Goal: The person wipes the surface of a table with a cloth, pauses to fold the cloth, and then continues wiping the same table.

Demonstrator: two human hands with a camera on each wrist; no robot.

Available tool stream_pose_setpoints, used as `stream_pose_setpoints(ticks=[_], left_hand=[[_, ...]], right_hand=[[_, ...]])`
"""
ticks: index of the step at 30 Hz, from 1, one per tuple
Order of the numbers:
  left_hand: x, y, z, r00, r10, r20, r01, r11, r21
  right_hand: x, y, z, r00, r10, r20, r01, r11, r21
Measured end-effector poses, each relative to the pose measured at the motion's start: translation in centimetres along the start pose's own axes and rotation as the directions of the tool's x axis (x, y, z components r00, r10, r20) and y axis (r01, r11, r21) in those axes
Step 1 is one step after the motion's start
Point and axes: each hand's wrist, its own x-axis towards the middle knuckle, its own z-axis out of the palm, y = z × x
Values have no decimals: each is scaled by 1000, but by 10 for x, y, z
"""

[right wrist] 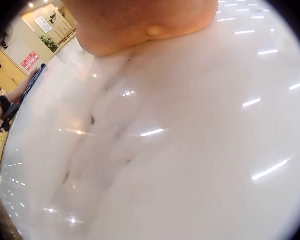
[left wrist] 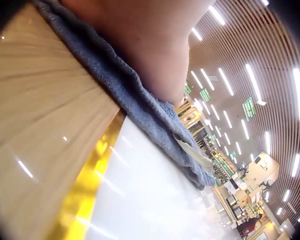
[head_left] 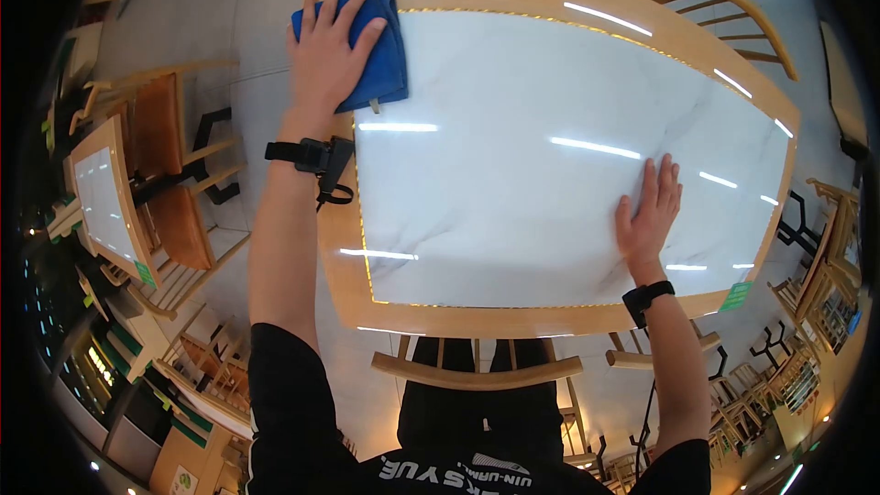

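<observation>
My left hand [head_left: 327, 57] lies spread over a folded blue cloth [head_left: 390, 60] at the far left corner of the table [head_left: 513, 192]. Its fingers reach across the cloth toward the wooden rim. In the left wrist view the cloth [left wrist: 135, 112] runs under the heel of the hand, across the gold line and onto the white top; a pale tag [left wrist: 195, 152] sticks out from its edge. On the right side of the white marbled top rests my right hand [head_left: 649, 215], fingers extended, with nothing in it. The right wrist view shows its heel [right wrist: 145, 30] low over the glossy surface.
A wooden chair [head_left: 477, 371] stands between my body and the near edge. Another chair [head_left: 747, 23] is at the far right corner. A green sticker [head_left: 736, 296] marks the near right corner. To the left are a second table [head_left: 105, 206] and brown-backed chairs [head_left: 183, 229].
</observation>
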Motion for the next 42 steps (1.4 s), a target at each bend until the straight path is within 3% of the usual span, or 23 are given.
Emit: stream_pose_setpoints(ticks=[5, 9, 20, 25, 31, 33, 36, 38, 40, 42], left_hand=[[45, -13, 15, 999, -33, -29, 32, 999, -8], [60, -28, 26, 996, -47, -69, 35, 986, -161], [40, 0, -6, 960, -181, -214, 183, 983, -12], [-4, 28, -20, 964, -167, -206, 128, 974, -187], [-70, 49, -88, 981, -168, -92, 126, 926, -356], [-100, 52, -120, 978, -210, -22, 181, 889, -420], [-156, 65, -159, 922, -383, 54, 346, 756, -555], [-196, 75, -194, 932, -363, 12, 320, 808, -495], [-243, 87, -233, 961, -259, -95, 217, 921, -323], [-286, 104, -284, 973, -229, -14, 207, 901, -381]], right_hand=[[0, -1, -1, 1000, 22, 10, -23, 1000, 5], [0, -3, -2, 999, 33, 13, -34, 999, 26], [3, -10, -6, 996, 79, 30, -81, 995, 56], [2, -12, -4, 996, 79, 30, -80, 997, 23], [0, -10, 1, 998, 69, 13, -69, 998, 0], [-1, -9, 3, 999, 50, -7, -50, 999, 6], [-2, -9, 5, 999, 49, -21, -49, 999, 6], [-3, -7, 8, 999, 42, -30, -43, 998, -35], [-2, -5, 10, 999, 13, -42, -16, 997, -73], [-3, -3, 12, 998, 9, -57, -14, 997, -80]])
